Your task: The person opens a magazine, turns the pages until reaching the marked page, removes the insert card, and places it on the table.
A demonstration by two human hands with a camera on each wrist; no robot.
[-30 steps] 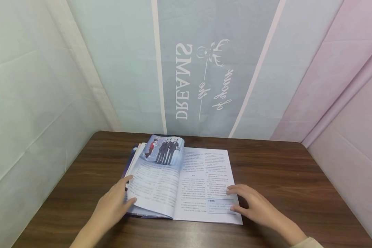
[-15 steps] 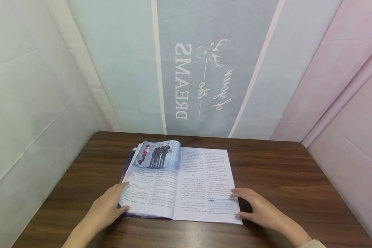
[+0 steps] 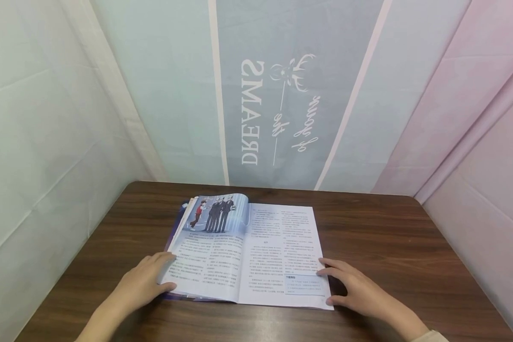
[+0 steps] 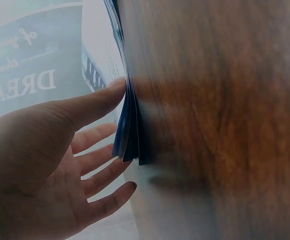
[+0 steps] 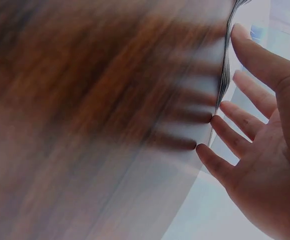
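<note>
Touching the left edge of the opened magazine (image 3: 250,256), the left hand (image 3: 145,276) has its thumb and fingers loosely straight. The magazine lies on the wooden table (image 3: 389,232), its left page (image 3: 207,259) bulging near the spine; behind the magazine hangs a printed backdrop (image 3: 282,102). Against the magazine's right edge rests the right hand (image 3: 354,287), fingers relaxed and extended.
</note>
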